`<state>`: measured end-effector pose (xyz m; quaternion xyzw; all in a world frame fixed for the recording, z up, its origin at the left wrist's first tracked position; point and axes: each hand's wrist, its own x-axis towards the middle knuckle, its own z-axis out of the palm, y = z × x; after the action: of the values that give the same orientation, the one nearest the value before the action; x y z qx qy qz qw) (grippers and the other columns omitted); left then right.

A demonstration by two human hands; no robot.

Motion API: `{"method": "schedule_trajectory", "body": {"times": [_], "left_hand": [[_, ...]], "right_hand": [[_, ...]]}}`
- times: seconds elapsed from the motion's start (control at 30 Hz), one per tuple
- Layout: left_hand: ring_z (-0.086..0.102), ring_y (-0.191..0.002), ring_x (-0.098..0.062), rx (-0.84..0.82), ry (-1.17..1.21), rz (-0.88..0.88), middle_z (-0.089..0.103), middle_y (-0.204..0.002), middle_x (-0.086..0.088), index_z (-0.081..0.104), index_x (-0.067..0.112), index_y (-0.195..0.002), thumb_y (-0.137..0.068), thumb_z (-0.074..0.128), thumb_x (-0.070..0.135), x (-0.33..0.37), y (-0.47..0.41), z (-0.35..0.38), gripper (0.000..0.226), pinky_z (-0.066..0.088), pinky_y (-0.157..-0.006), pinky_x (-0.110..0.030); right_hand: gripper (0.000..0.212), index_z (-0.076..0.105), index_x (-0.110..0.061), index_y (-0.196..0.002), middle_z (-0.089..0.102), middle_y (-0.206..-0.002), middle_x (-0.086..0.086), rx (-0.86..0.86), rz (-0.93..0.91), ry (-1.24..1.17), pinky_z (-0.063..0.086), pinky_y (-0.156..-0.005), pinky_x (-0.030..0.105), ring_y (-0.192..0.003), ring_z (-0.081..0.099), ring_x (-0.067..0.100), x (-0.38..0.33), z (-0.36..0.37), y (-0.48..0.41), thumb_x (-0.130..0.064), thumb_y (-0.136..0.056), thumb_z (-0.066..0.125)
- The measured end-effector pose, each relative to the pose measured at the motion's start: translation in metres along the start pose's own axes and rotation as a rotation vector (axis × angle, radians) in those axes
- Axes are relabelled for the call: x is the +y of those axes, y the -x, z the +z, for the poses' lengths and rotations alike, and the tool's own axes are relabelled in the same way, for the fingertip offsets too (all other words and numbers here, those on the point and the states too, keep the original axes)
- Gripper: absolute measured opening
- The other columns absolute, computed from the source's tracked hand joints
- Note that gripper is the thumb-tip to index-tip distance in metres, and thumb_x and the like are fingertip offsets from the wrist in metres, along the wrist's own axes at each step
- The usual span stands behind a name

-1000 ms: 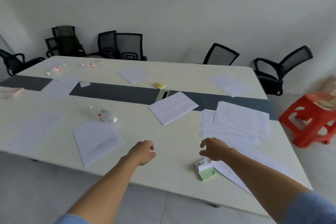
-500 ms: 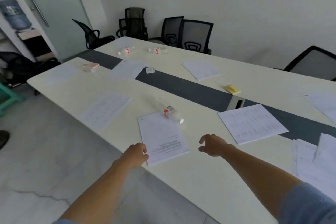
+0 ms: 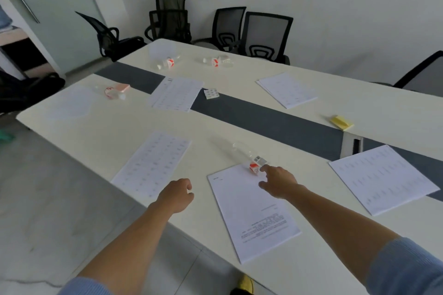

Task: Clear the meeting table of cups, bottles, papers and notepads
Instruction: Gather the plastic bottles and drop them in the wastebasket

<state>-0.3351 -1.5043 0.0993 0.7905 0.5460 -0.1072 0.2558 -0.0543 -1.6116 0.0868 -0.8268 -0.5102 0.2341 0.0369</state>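
Bottle (image 3: 241, 154): clear, lying on its side on the table (image 3: 107, 132), its label end at the top edge of a printed sheet (image 3: 251, 213).
Right hand (image 3: 279, 183) fingers (image 3: 265, 168): spread, at the label, not yet closed round it.
Left hand (image 3: 177, 194): loosely curled, holds nothing.
Risk: a nudge could roll the round bottle away, and the sheet may slide with it.

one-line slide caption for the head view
Right hand reaches for a toppled clear bottle on the paper-strewn meeting table; left hand empty.
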Motion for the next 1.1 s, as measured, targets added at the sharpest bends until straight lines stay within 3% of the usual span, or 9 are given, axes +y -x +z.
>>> {"method": "schedule_trajectory", "body": {"times": [0.17, 0.37, 0.5, 0.73, 0.87, 0.97, 1.1], "left_hand": [[0.055, -0.112, -0.022, 0.003, -0.069, 0.023, 0.049, -0.131, -0.006, 0.050, 0.017, -0.130, -0.097, 0.049, 0.030, -0.011, -0.071, 0.003, 0.036, 0.046, -0.086, -0.031], [0.046, -0.122, -0.026, -0.015, -0.102, -0.004, 0.042, -0.136, -0.010, 0.044, 0.014, -0.136, -0.095, 0.050, 0.029, -0.034, -0.165, -0.005, 0.043, 0.048, -0.092, -0.037], [0.038, -0.131, -0.029, 0.006, -0.118, -0.040, 0.032, -0.148, -0.012, 0.034, 0.014, -0.143, -0.097, 0.047, 0.032, -0.055, -0.204, -0.006, 0.052, 0.043, -0.099, -0.039], [0.009, -0.148, -0.037, 0.027, -0.218, -0.114, 0.000, -0.162, -0.018, 0.011, 0.015, -0.154, -0.100, 0.038, 0.043, -0.122, -0.247, -0.017, 0.067, 0.032, -0.112, -0.048], [0.000, -0.150, -0.035, -0.071, -0.250, -0.111, -0.010, -0.163, -0.014, -0.002, 0.020, -0.155, -0.100, 0.029, 0.049, -0.163, -0.256, -0.017, 0.070, 0.025, -0.115, -0.054], [0.000, -0.150, -0.035, -0.097, -0.323, -0.035, -0.011, -0.162, -0.015, -0.006, 0.020, -0.155, -0.100, 0.027, 0.048, -0.176, -0.256, -0.016, 0.071, 0.024, -0.113, -0.056], [0.010, -0.147, -0.037, -0.165, -0.366, 0.082, 0.000, -0.161, -0.017, 0.005, 0.020, -0.155, -0.098, 0.035, 0.037, -0.188, -0.263, -0.038, 0.067, 0.028, -0.110, -0.053]], "right_hand": [[0.066, 0.036, -0.025, -0.144, 0.053, -0.138, 0.005, 0.094, 0.070, 0.013, 0.052, -0.088, 0.035, -0.118, 0.054, 0.027, 0.000, 0.007, -0.069, -0.042, -0.088, 0.066], [0.096, 0.013, -0.028, -0.152, 0.046, -0.137, 0.010, -0.024, 0.226, -0.005, 0.048, -0.090, 0.044, -0.122, 0.048, 0.033, -0.004, 0.026, -0.143, -0.041, -0.078, 0.073], [0.094, 0.009, -0.029, -0.153, 0.056, -0.125, 0.009, -0.067, 0.244, 0.015, 0.051, -0.083, 0.038, -0.108, 0.058, 0.031, -0.014, 0.043, -0.169, -0.040, -0.081, 0.068], [0.087, 0.012, -0.030, -0.152, 0.058, -0.131, 0.007, 0.018, 0.118, -0.073, 0.052, -0.079, 0.036, -0.097, 0.063, 0.028, -0.059, 0.050, -0.204, -0.054, -0.084, 0.062], [0.086, 0.014, -0.029, -0.152, 0.058, -0.134, 0.006, 0.023, 0.108, -0.065, 0.051, -0.078, 0.034, -0.100, 0.064, 0.028, -0.104, 0.053, -0.223, -0.058, -0.084, 0.059], [0.085, 0.015, -0.029, -0.151, 0.060, -0.132, 0.006, 0.034, 0.139, -0.065, 0.053, -0.081, 0.036, -0.101, 0.064, 0.028, -0.138, 0.056, -0.235, -0.058, -0.084, 0.057], [0.083, 0.018, -0.026, -0.151, 0.064, -0.126, 0.006, 0.050, 0.230, -0.091, 0.057, -0.080, 0.037, -0.096, 0.066, 0.027, -0.190, 0.058, -0.247, -0.057, -0.085, 0.058]]}}
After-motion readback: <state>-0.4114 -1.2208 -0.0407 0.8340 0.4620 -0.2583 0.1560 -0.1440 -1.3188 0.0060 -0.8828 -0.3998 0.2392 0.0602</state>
